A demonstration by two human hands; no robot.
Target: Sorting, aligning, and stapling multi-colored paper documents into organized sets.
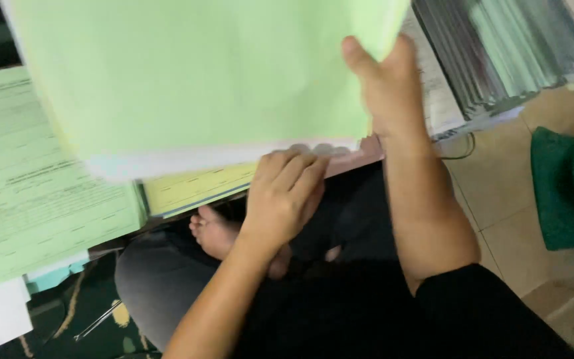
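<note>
A thick stack of paper sheets (194,86), light green on top with white and pink layers beneath, is lifted up close to the camera. My right hand (386,86) grips its right edge, thumb on top. My left hand (284,193) holds the stack's lower edge from underneath, fingers curled on the white and pink sheets. A yellow sheet (187,189) lies just below the stack.
A green printed form (41,193) lies at left over white paper. My crossed legs and a bare foot (214,233) sit below. A striped pile of sheets (506,53) rests at top right on the tiled floor (499,193), with a dark green cloth (569,186) at right.
</note>
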